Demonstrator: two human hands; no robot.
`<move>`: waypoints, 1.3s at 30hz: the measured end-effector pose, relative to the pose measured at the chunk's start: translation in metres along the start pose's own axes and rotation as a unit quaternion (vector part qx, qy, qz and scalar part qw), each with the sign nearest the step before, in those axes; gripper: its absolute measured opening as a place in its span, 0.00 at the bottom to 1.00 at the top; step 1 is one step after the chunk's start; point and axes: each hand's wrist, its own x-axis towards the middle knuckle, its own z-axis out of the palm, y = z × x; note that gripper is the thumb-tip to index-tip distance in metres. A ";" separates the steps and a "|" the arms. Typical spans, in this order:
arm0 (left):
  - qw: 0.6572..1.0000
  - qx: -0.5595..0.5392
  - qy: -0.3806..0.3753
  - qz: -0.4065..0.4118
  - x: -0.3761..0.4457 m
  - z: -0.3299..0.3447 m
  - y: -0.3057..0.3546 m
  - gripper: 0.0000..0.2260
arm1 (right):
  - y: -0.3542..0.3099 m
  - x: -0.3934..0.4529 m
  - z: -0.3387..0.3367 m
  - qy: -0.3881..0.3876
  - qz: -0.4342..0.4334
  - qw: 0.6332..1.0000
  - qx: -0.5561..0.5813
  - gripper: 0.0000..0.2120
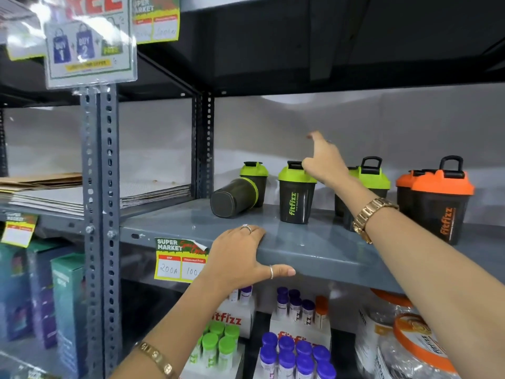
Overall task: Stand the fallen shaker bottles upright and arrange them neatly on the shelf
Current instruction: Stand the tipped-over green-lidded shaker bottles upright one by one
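Our left hand (240,258) lay spread flat, gripping the front edge of the grey metal shelf (314,242). Our right hand (323,162) reached in, fingers closed on the lid of an upright dark shaker bottle with a green lid (296,199), index finger raised. Towards the shelf's left edge, another green-lidded dark shaker bottle (235,196) lay fallen on its side.

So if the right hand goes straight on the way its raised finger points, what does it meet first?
Probably nothing on the shelf: the right hand points up and back, over the green-lidded shaker, toward the pale back wall. Depth is unclear.
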 end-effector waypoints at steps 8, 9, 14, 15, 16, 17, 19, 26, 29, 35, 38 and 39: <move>0.998 0.043 -0.023 -0.049 -0.009 -0.019 -0.046 0.55 | -0.032 0.001 0.038 0.071 -0.129 0.989 0.002 0.12; 0.997 0.036 -0.029 -0.056 -0.010 -0.021 -0.051 0.56 | -0.035 0.002 0.045 0.051 -0.116 0.992 0.000 0.11; 0.996 0.014 -0.042 -0.079 -0.016 -0.028 -0.076 0.58 | -0.046 0.009 0.080 -0.092 -0.031 0.995 -0.026 0.11; 0.996 0.007 -0.045 -0.079 -0.016 -0.027 -0.080 0.57 | -0.046 0.010 0.086 -0.107 -0.012 0.994 -0.022 0.11; 0.996 0.003 -0.046 -0.077 -0.016 -0.025 -0.085 0.57 | -0.047 0.011 0.092 -0.117 0.007 0.993 -0.017 0.12; 0.996 0.001 -0.045 -0.071 -0.016 -0.023 -0.088 0.57 | -0.049 0.012 0.098 -0.126 0.026 0.992 -0.016 0.14; 0.997 0.004 -0.040 -0.059 -0.016 -0.017 -0.092 0.56 | -0.053 0.013 0.109 -0.158 0.079 0.984 -0.004 0.23; 0.997 -0.031 -0.019 -0.064 -0.015 -0.009 -0.100 0.55 | -0.056 0.014 0.126 -0.272 0.324 0.865 0.269 0.32; 0.998 -0.027 -0.016 -0.060 -0.014 -0.007 -0.100 0.54 | -0.054 0.019 0.126 -0.268 0.340 0.847 0.310 0.30; 0.997 -0.033 -0.013 -0.062 -0.015 -0.006 -0.098 0.49 | -0.060 0.024 0.121 -0.257 0.251 0.895 0.265 0.33; 0.997 -0.038 -0.014 -0.066 -0.016 -0.006 -0.098 0.49 | -0.059 0.026 0.120 -0.213 0.189 0.944 0.167 0.47; 0.997 -0.040 -0.013 -0.067 -0.016 -0.006 -0.098 0.49 | -0.057 0.024 0.119 -0.208 0.165 0.957 0.115 0.49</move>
